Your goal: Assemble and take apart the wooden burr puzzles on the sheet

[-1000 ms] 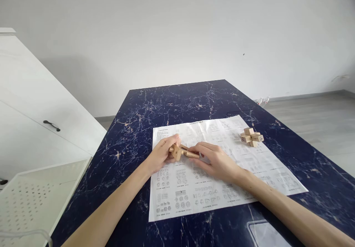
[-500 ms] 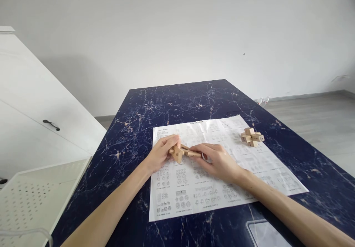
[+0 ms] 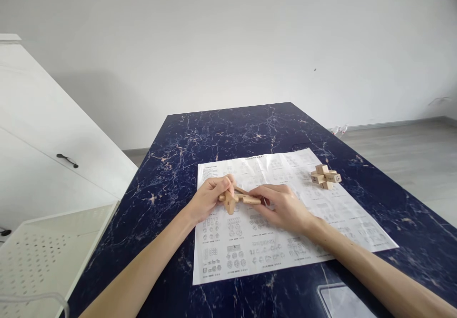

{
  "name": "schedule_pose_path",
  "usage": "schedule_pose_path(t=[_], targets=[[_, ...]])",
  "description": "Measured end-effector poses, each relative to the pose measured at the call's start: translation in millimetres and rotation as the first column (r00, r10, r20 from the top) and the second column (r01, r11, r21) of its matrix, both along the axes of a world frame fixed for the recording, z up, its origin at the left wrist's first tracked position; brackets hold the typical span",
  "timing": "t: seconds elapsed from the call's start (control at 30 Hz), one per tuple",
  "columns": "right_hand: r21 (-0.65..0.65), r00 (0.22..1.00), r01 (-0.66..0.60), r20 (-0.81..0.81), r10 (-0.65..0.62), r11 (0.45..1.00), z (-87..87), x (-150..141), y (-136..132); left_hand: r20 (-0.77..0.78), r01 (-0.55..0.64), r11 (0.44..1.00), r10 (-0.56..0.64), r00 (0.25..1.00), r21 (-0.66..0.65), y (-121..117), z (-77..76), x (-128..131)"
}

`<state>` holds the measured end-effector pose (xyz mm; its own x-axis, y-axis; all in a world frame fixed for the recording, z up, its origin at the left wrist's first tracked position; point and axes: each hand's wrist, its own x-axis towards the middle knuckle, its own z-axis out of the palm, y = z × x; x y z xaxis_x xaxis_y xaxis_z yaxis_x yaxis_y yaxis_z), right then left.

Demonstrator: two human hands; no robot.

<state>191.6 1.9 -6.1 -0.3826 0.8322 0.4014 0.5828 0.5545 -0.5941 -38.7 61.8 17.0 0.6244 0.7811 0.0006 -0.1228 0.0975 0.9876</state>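
My left hand (image 3: 211,198) is closed round a wooden puzzle piece (image 3: 229,203) marked with a letter, its thumb on top. From the right, my right hand (image 3: 282,204) pinches a rod-like wooden puzzle piece (image 3: 250,199), whose left end meets the lettered one. A second thin wooden stick shows just behind, between the hands; how the pieces join is partly hidden by my fingers. Both hands are over a large printed sheet (image 3: 257,246) covered in small diagrams.
An assembled wooden burr puzzle (image 3: 325,177) with lettered ends sits at the sheet's right side. The sheet lies on a dark blue marbled table (image 3: 221,132). A white cabinet (image 3: 46,118) and a perforated white chair (image 3: 39,251) stand at the left. A pale rectangular object (image 3: 344,301) is near the front edge.
The lettered piece in my left hand has tilted and turned slightly, dropping its lower end. The rod in my right hand has shifted a little to the right. The burr puzzle stays put.
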Motion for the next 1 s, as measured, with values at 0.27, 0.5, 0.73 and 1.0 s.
schedule_pose_path(t=[0.27, 0.5, 0.73, 1.0], targets=[[-0.01, 0.999, -0.017, 0.039, 0.017, 1.0, -3.7, -0.2, 1.3, 0.011, -0.029, 1.0, 0.029, 1.0, 0.011, -1.1, -3.4, 1.5], [-0.157, 0.998, -0.048, -0.042, 0.042, 0.986, 0.5, -2.5, -2.4, -0.007, -0.064, 0.996, 0.065, 0.998, 0.054, -0.5, -7.8, 2.2], [-0.176, 0.985, 0.077, -0.138, -0.102, 0.981, -1.1, -2.5, 1.8, -0.022, -0.189, 0.971, 0.194, 0.981, 0.143, -2.0, -8.5, 2.5], [-0.169, 0.962, 0.202, -0.15, -0.228, 0.965, -1.4, 0.1, 4.2, -0.113, -0.062, 0.957, 0.098, 0.989, 0.284, -8.9, -11.5, 1.1]])
